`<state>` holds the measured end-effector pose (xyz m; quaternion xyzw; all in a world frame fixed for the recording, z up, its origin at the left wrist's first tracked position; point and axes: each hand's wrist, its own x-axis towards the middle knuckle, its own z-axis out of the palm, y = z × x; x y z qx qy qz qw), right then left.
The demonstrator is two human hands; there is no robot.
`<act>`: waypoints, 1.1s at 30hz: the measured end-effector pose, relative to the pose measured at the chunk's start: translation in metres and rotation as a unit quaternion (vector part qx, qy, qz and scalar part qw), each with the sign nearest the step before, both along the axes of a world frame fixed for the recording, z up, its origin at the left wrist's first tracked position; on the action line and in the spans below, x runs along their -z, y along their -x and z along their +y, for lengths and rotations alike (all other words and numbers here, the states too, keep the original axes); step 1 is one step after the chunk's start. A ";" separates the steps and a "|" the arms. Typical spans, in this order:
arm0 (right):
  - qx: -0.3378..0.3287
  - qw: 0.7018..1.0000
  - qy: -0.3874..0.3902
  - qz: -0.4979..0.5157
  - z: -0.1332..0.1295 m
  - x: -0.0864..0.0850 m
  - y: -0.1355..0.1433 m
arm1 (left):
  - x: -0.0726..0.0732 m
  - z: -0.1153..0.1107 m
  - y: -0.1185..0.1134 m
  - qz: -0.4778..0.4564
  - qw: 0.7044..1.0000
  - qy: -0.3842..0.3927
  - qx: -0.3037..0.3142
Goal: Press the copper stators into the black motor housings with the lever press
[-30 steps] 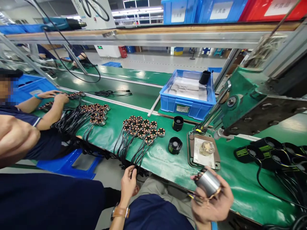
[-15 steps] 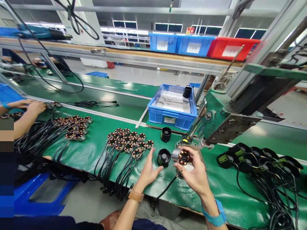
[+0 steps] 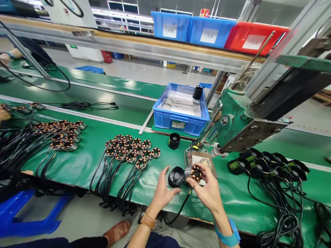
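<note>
1. Presently, your right hand (image 3: 207,191) is clamped on a copper-wound core (image 3: 192,173); its black cable (image 3: 183,207) leaves toward seven o'clock.
2. Your left hand (image 3: 162,194) has thumb and fingers apart, around the near side of an upright black housing (image 3: 176,177) on the green table (image 3: 235,201); whether they touch it, I cannot tell.
3. The core is just beside this housing, at its three o'clock.
4. From the housing, a second black housing (image 3: 174,141) stands at twelve o'clock, more cores (image 3: 129,147) lie at ten, the green press (image 3: 230,110) is at two, and wired housings (image 3: 260,167) are near three.
</note>
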<state>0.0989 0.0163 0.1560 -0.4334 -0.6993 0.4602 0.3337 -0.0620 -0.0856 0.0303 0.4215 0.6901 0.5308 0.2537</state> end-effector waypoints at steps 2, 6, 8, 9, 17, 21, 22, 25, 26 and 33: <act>-0.010 1.000 -0.003 -0.023 0.000 0.002 0.003 | 0.003 0.002 -0.003 -0.018 1.000 -0.004 0.017; -0.045 0.997 -0.029 -0.060 -0.004 0.009 0.015 | 0.002 0.011 -0.014 0.015 0.999 -0.018 -0.025; -0.067 0.992 -0.059 -0.089 -0.008 0.015 0.021 | 0.002 0.013 -0.019 0.041 0.997 -0.035 -0.055; -0.081 0.988 -0.078 -0.106 -0.012 0.019 0.024 | 0.002 0.012 -0.020 0.049 0.996 -0.045 -0.062; -0.085 0.961 -0.169 -0.204 -0.024 0.026 0.038 | 0.004 0.005 -0.018 0.077 0.994 -0.057 -0.058; -0.080 0.954 -0.133 -0.256 -0.027 0.016 0.034 | 0.005 0.005 -0.015 0.098 0.992 -0.067 -0.050; -0.094 0.949 -0.131 -0.270 -0.028 0.014 0.032 | 0.006 0.005 -0.015 0.101 0.991 -0.076 -0.047; -0.141 0.928 -0.141 -0.316 -0.032 0.012 0.025 | 0.007 0.002 -0.015 0.100 0.990 -0.097 -0.034; -0.152 0.922 -0.147 -0.324 -0.032 0.012 0.023 | 0.008 0.001 -0.015 0.093 0.990 -0.099 -0.029; -0.147 0.944 -0.187 -0.228 -0.041 0.026 0.021 | 0.002 -0.002 -0.004 0.054 0.994 -0.093 0.011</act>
